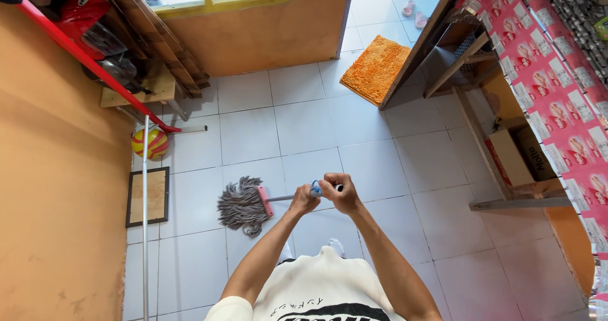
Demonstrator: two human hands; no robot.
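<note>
I look straight down at a white tiled floor (304, 124). Both my hands grip the handle of a mop (286, 198). My left hand (303, 199) holds the shaft lower down, near a blue collar. My right hand (339, 192) is closed over the top end of the handle. The grey string mop head (240, 205), fixed to a pink clamp, rests on the tiles to the left of my hands.
An orange wall (57, 188) runs along the left, with a yellow and red ball (150, 143), a framed board (147, 196) and a metal pole (145, 219) beside it. An orange mat (375, 69) lies by the doorway. A patterned counter and a cardboard box (506, 157) stand on the right.
</note>
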